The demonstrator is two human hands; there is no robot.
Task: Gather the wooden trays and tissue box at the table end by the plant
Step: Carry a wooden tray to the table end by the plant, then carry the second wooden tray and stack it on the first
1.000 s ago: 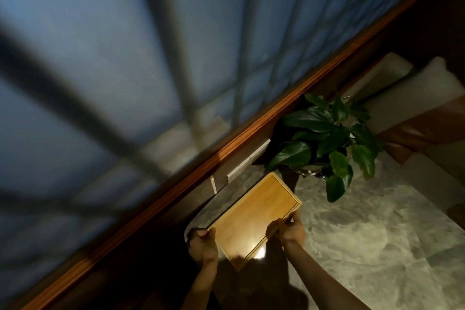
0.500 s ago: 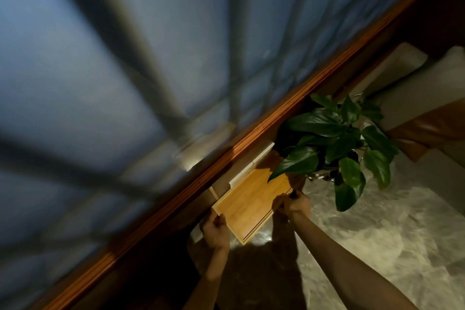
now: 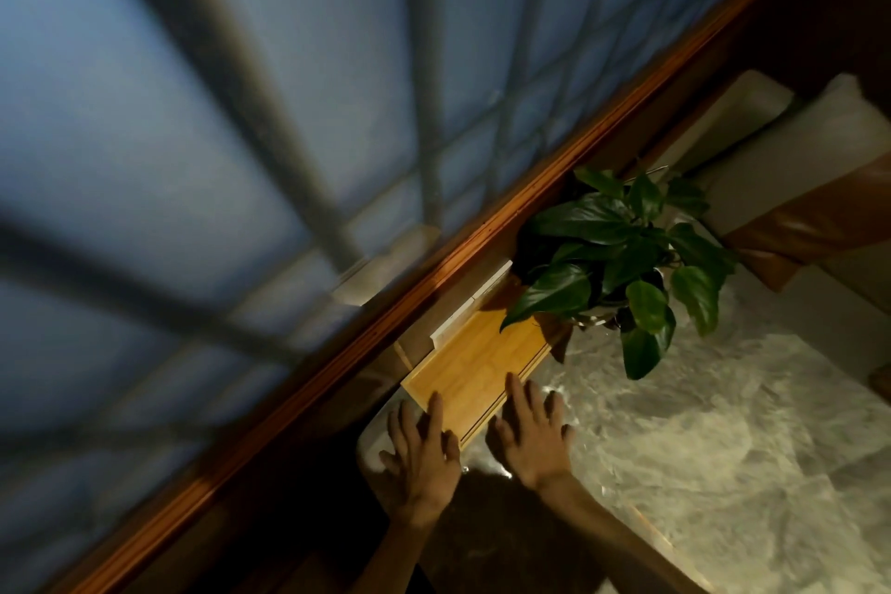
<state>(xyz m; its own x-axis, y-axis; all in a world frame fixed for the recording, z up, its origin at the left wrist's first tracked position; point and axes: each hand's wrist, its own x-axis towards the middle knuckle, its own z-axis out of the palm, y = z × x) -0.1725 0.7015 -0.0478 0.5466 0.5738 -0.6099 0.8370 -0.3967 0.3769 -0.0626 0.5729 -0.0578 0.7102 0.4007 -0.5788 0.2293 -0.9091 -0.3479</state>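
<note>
Your marble table [image 3: 675,424] holds the plant [image 3: 622,251] at its end, and one wooden tray [image 3: 477,367] lies flat beside it. No other tray or tissue box shows, so those remain. Your left hand [image 3: 424,453] and right hand [image 3: 530,434] rest spread, gripping nothing.

Wooden tray [image 3: 475,364]: formerly held in the air by its near edge, since carried toward the window sill; now lying flat at the table [image 3: 723,449] end, its far part tucked under the leaves of the plant [image 3: 622,256].

Left hand [image 3: 424,456]: grip released; fingers now spread, palm down, fingertips resting over the tray's near corner.

Right hand [image 3: 533,432]: grip likewise released; fingers splayed, fingertips over the tray's near edge, palm above the marble.
</note>
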